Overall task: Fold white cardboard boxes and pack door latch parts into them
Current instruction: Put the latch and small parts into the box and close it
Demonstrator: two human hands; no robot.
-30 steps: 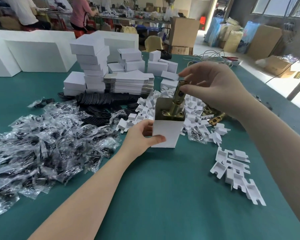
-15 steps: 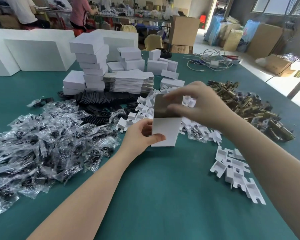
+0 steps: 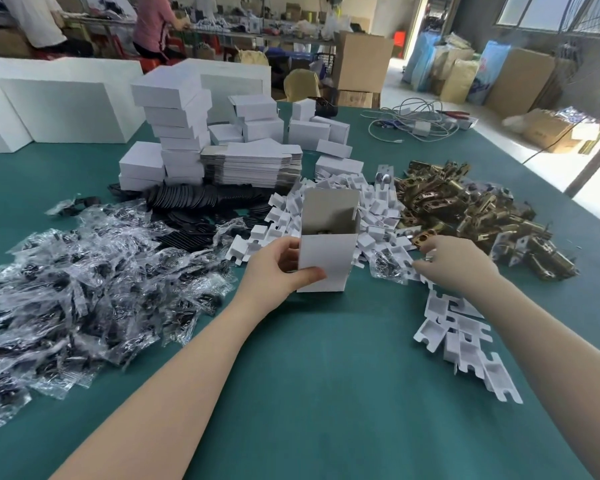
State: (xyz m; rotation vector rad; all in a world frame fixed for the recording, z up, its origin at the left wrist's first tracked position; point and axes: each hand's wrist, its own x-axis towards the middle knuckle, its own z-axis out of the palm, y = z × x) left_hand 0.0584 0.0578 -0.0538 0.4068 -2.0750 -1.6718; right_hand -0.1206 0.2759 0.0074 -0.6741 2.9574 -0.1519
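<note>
Far left: big heap of clear plastic bags (image 3: 84, 282) w/ dark parts inside, probably kept near so they're an easy grab; what's in them is too small to tell. Behind it, a spill of black flat pieces (image 3: 201, 202), then stacks of closed white boxes (image 3: 174, 133) and a pile of unfolded box blanks (image 3: 253, 164) at the back of the green table (image 3: 326, 375).

Centre: left hand (image 3: 278, 271) grips the open white box (image 3: 326, 258), thumb across the front face, fingers curled round the left side. Box stands upright on the table w/ top flaps up, likely held steady so parts drop straight in. A dark metal bit shows just inside the mouth; the rest is hidden by the box walls, so can't tell what's packed or how it sits.

Right of box: heap of small white plastic clips (image 3: 371, 216), more clips scattered nearer the front right.

Right hand (image 3: 454, 265) reaches into the clips at the edge of the brass latch pile (image 3: 471, 209). Fingertips point away from the camera & are mostly hidden by the back of the hand; they look bent round a brass plate (image 3: 425, 237), but can't tell if it's actually pinched. Prob the next part for the box.
</note>
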